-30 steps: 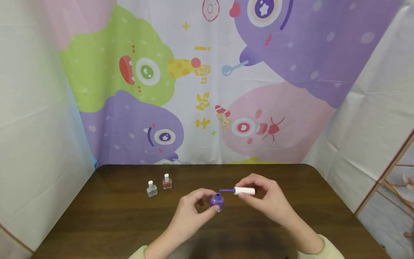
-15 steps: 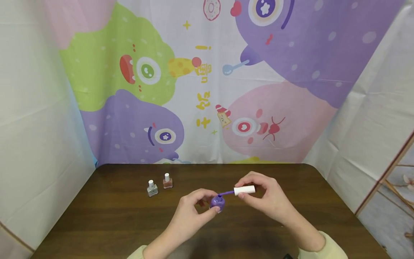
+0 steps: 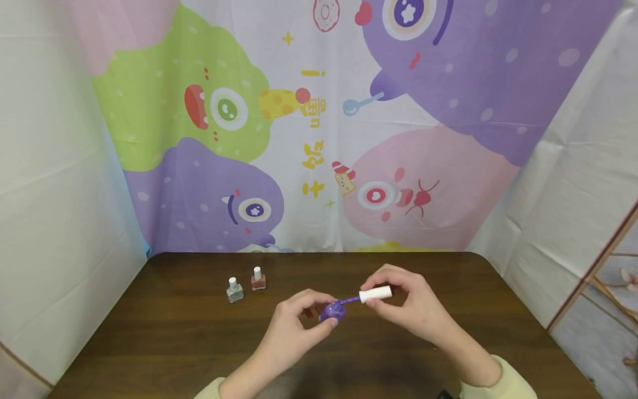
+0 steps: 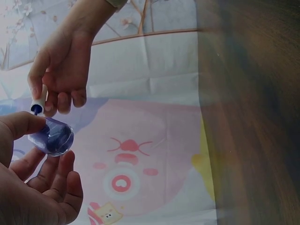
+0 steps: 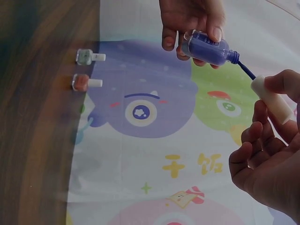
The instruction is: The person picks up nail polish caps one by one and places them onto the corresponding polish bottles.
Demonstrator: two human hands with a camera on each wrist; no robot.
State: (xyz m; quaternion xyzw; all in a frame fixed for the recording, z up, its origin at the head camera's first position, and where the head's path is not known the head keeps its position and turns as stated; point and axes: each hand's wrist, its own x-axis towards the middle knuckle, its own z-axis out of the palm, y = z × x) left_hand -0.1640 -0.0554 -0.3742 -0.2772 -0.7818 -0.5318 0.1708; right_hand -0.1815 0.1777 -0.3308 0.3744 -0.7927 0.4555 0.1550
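Observation:
My left hand (image 3: 298, 321) pinches a small purple nail polish bottle (image 3: 333, 312) between thumb and fingers, its neck tilted to the right. My right hand (image 3: 411, 302) holds the white cap (image 3: 376, 293) of that bottle, lying nearly level. From the cap a purple-coated brush stem (image 5: 246, 70) runs to the bottle's mouth, its tip inside the neck. In the left wrist view the clear base of the bottle (image 4: 60, 138) faces the camera, with the cap (image 4: 39, 100) just beyond it.
Toward the back left of the dark wooden table (image 3: 199, 343) stand a grey-green nail polish bottle (image 3: 234, 291) and a reddish-brown one (image 3: 258, 280), both with white caps. A cartoon-printed curtain (image 3: 319, 221) hangs behind the table, with pale cloth at both sides.
The brush tip has gone from beside the bottle's mouth into its neck. The bottle has tipped from nearly upright toward the right hand. The two other bottles stay where they were.

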